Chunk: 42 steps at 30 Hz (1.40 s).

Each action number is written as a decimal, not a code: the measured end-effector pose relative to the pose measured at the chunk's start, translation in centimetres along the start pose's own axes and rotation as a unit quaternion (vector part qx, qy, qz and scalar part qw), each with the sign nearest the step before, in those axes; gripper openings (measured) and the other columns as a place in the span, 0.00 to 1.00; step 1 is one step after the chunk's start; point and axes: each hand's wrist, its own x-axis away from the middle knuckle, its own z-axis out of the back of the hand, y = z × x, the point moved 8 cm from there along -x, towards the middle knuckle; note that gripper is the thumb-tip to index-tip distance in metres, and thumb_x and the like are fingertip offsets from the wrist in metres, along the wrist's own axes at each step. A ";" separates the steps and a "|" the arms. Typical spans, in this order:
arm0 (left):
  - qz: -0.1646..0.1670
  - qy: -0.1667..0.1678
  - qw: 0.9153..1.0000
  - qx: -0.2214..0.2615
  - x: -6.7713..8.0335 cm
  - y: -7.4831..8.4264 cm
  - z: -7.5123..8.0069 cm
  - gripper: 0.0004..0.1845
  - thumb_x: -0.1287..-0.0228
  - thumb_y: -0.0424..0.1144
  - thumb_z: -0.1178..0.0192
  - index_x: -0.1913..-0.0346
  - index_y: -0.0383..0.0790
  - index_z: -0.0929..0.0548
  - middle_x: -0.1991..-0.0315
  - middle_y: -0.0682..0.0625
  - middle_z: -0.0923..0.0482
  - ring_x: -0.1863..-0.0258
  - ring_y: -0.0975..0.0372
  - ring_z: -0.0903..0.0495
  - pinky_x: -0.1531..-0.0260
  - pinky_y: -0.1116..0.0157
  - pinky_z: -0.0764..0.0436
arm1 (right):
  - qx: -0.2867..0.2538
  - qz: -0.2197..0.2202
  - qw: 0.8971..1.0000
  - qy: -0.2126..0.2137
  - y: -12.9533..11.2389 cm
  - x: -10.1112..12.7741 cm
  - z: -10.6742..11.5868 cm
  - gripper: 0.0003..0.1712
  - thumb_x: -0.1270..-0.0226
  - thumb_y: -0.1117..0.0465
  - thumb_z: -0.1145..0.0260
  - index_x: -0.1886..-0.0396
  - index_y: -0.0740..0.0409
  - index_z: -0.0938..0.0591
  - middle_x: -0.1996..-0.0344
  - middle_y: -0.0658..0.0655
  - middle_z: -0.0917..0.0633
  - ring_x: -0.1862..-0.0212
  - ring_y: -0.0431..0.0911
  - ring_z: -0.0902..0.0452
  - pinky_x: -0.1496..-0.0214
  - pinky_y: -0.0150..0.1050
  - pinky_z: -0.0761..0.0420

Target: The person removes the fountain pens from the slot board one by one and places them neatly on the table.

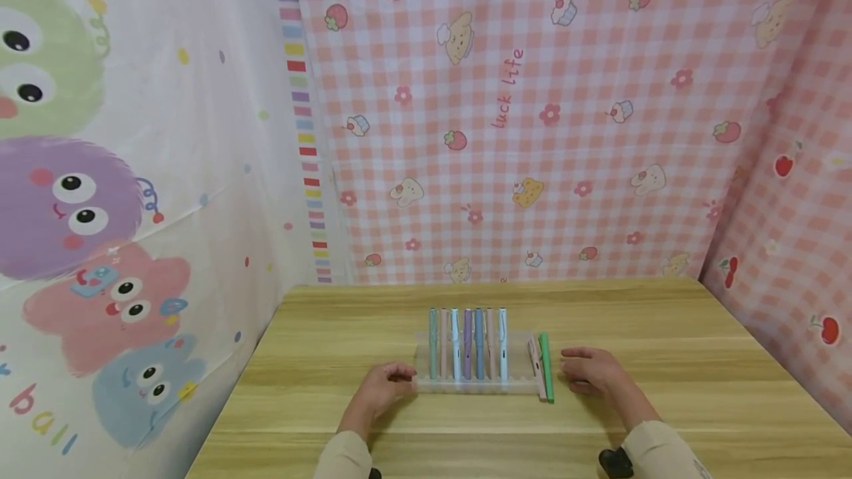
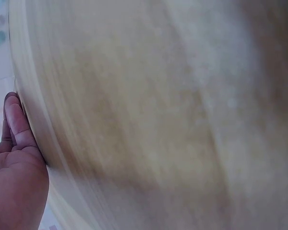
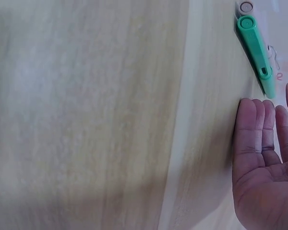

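Your left hand (image 1: 381, 388) lies relaxed on the wooden table (image 1: 665, 390) near its front edge, fingertips just at the left end of the clear plastic pen tray (image 1: 426, 384), holding nothing. The tray sits mid-table toward the front edge with a row of pastel pens (image 1: 467, 342) in its slots; it looks light, stiff and rather slick, so take it by its two short ends and keep it level, or the pens may roll out. Just beside its right end lie a pink pen (image 1: 535, 367) and a green pen (image 1: 546, 364), thin, hard and prone to rolling, best pinched at mid-barrel, and your right hand (image 1: 592, 370) rests with fingers loose beside them, gripping nothing.
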 end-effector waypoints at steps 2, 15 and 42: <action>0.000 0.000 1.000 0.002 0.0 -0.1 0.0 0.10 0.41 0.25 0.33 0.56 0.25 0.18 0.61 0.45 0.19 0.63 0.61 0.24 0.61 0.64 0.23 | -0.001 0.006 1.000 0.000 -0.1 0.1 -0.2 0.30 0.32 0.66 0.36 0.35 0.76 0.31 0.57 0.61 0.16 0.57 0.45 0.20 0.55 0.42 0.17; 0.006 0.007 1.000 0.003 -0.1 0.0 -0.1 0.11 0.41 0.25 0.33 0.56 0.24 0.18 0.62 0.44 0.18 0.63 0.61 0.25 0.62 0.65 0.24 | -0.001 0.053 0.999 0.001 -1.4 0.5 -1.6 0.27 0.29 0.62 0.37 0.37 0.76 0.28 0.54 0.66 0.16 0.54 0.49 0.19 0.51 0.46 0.18; 0.004 0.003 1.000 -0.005 -0.3 -0.6 -0.1 0.10 0.41 0.25 0.33 0.57 0.27 0.17 0.61 0.45 0.18 0.63 0.61 0.24 0.61 0.65 0.22 | 0.013 0.100 0.995 0.002 -3.5 0.6 -7.2 0.21 0.31 0.62 0.34 0.41 0.69 0.21 0.49 0.63 0.17 0.52 0.51 0.19 0.50 0.47 0.18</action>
